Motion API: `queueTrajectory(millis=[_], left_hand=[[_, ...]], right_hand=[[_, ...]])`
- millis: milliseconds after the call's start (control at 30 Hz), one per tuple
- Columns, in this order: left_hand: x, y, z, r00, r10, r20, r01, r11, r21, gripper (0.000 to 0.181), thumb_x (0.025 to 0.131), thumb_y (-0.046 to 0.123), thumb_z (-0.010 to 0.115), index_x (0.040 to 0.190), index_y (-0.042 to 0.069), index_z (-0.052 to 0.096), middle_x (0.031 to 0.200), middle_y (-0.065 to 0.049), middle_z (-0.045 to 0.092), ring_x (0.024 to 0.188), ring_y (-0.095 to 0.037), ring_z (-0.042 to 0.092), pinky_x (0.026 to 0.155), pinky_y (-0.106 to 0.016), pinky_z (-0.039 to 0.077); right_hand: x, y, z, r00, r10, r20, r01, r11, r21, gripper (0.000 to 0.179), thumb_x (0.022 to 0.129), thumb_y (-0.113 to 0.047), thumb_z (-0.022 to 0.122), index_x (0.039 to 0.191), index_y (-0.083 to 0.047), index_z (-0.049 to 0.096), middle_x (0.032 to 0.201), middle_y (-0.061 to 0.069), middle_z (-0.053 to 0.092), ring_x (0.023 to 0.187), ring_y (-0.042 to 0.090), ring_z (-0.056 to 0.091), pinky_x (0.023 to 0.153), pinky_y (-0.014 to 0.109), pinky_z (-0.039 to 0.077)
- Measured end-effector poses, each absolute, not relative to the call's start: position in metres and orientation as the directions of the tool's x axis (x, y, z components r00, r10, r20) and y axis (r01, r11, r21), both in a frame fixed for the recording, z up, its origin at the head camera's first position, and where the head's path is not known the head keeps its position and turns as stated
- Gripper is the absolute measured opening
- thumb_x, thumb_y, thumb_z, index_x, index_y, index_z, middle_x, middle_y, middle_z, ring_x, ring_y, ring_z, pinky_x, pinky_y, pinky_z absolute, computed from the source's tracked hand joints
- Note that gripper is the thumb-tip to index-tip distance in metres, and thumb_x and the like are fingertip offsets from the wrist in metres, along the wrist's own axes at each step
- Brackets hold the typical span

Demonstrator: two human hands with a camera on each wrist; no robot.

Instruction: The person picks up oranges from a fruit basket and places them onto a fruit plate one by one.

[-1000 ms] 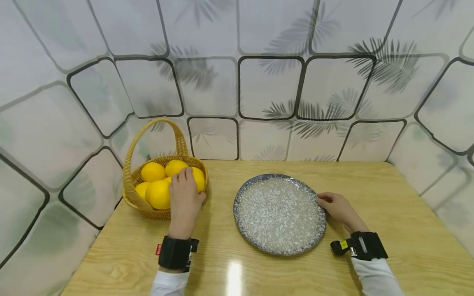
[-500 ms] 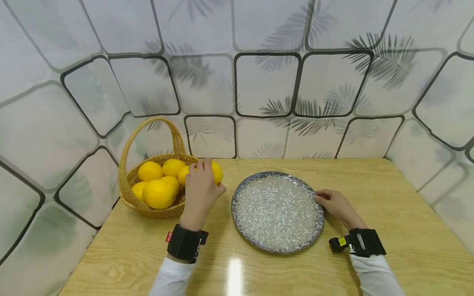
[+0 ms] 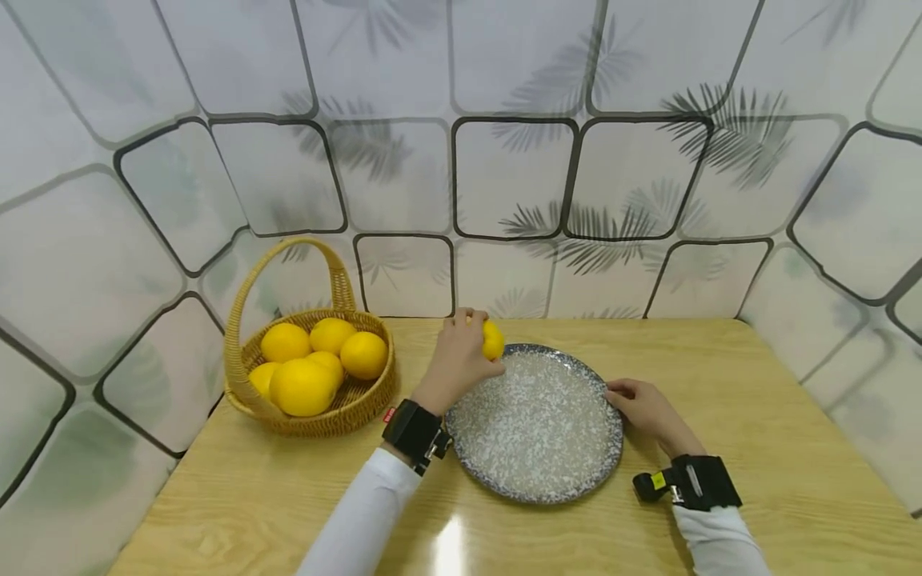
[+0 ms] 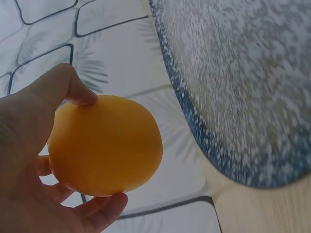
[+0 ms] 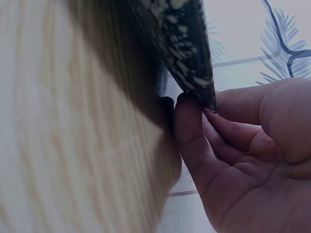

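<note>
My left hand (image 3: 458, 352) holds a smooth yellow citrus fruit (image 3: 493, 341) above the back left rim of a large round plate. In the left wrist view, the thumb lies on one side of this fruit (image 4: 107, 145) and fingers curl round the other. The plate (image 3: 540, 432) is speckled grey and white with a dark blue rim, and lies on the table. At its right edge my right hand (image 3: 648, 412) pinches the rim (image 5: 194, 63) between thumb and fingers. Several more yellow fruits (image 3: 302, 386) sit in a wicker basket (image 3: 327, 420) on the left.
The basket's tall handle (image 3: 241, 312) arches above the fruits. All stands on a light wooden table (image 3: 735, 400), backed by a patterned wall covering (image 3: 515, 176) that also rises on both sides.
My left hand has lifted one citrus fruit out of the basket and carried it right, over to the plate's edge. My right hand keeps its hold on the rim.
</note>
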State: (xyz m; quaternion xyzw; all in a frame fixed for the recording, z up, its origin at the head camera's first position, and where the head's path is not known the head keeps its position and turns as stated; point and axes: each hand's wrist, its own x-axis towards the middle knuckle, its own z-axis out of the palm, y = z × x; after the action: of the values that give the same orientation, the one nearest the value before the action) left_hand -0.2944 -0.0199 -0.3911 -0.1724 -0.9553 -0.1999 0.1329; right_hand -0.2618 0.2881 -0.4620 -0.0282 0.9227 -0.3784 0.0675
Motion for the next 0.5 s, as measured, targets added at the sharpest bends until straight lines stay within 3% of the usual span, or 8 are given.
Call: queueTrajectory(millis=[333, 500], left_hand=[[-0.305, -0.005, -0.402, -0.920, 0.323, 0.224, 0.390, 0.817, 0.424, 0.073, 0.073, 0.033, 0.074, 0.134, 0.004, 0.048, 0.128, -0.020, 0.052, 0.103, -0.032, 0.052, 0.085, -0.042, 0.053], [-0.308, -0.001, -0.411, -0.918, 0.354, 0.180, 0.394, 0.757, 0.521, 0.070, 0.076, 0.028, 0.076, 0.134, 0.001, 0.047, 0.127, -0.020, 0.051, 0.103, -0.030, 0.052, 0.087, -0.041, 0.055]], right_hand=[[-0.262, 0.287, -0.461, -0.989, -0.102, -0.107, 0.004, 0.702, -0.712, 0.045, 0.100, -0.021, 0.049, 0.130, 0.011, 0.055, 0.131, 0.037, 0.055, 0.118, 0.046, 0.051, 0.098, 0.059, 0.045], [-0.263, 0.287, -0.462, -0.989, -0.102, -0.106, 0.006, 0.692, -0.722, 0.043, 0.099, -0.020, 0.049, 0.129, 0.011, 0.055, 0.131, 0.036, 0.056, 0.118, 0.045, 0.052, 0.099, 0.058, 0.046]])
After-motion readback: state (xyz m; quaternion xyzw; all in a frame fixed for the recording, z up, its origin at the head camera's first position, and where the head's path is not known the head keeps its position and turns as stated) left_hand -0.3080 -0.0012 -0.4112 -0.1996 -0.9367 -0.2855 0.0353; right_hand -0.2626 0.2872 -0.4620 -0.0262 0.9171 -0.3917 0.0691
